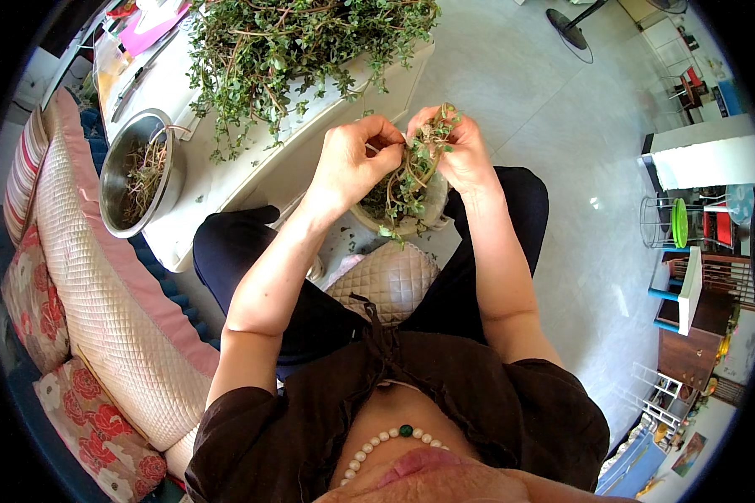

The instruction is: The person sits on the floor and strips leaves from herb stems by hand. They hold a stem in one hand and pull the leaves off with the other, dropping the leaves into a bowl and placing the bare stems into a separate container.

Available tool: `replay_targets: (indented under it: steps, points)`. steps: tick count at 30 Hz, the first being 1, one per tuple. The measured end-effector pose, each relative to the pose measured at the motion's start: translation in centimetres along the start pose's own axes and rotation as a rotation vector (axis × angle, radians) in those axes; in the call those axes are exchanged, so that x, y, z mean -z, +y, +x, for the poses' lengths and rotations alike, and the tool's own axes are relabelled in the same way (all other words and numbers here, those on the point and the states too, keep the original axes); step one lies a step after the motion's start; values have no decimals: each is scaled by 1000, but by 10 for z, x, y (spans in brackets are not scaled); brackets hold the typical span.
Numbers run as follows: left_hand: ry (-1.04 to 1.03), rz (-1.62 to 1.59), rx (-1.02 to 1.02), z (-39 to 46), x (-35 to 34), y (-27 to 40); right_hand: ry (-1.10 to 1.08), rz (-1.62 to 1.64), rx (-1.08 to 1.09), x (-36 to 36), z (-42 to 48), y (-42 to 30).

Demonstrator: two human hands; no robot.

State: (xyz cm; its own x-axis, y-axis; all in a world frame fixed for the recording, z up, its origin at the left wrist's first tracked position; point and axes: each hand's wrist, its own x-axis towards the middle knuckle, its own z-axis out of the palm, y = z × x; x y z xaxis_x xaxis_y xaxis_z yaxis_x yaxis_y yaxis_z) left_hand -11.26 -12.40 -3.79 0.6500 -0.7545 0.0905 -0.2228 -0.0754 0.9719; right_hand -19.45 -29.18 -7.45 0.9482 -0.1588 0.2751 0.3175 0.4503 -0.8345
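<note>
My right hand (462,154) grips a small bunch of leafy stems, apparently purslane (423,154), with pale, tangled ends at the top. At the bunch's left edge, the thumb and forefinger of my left hand (357,160) pinch a bit too small to make out. Below both hands, between my knees, a pale round container (439,204) holds more green sprigs; the hanging stems partly hide it. A large heap of the same plant (302,56) spreads over the white table (245,179) ahead. On its left stands a steel pot (177,170) with dry, brownish stems (146,173) inside.
A quilted sofa (110,270) with a pink frill and floral cushions (100,421) runs along my left. Beneath me is a quilted seat (387,280). Tiled floor (579,182) extends to the right, toward a green stool (679,223) and a fan base (566,28).
</note>
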Motion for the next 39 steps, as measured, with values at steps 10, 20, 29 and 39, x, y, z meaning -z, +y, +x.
replay_targets:
  steps: [10, 20, 29, 39]
  points:
    - [-83, -243, 31, -1, 12, -1, -19, 45, 25, -2, 2, 3]
    - [1015, 580, -299, -18, 174, -9, 20, 64, 37, 0, 2, -6]
    - [631, 275, -110, -6, 131, -3, 33, -71, 87, -5, 5, -3]
    - [-144, -333, 157, 0, 6, -3, 46, -135, 117, -6, 4, -2]
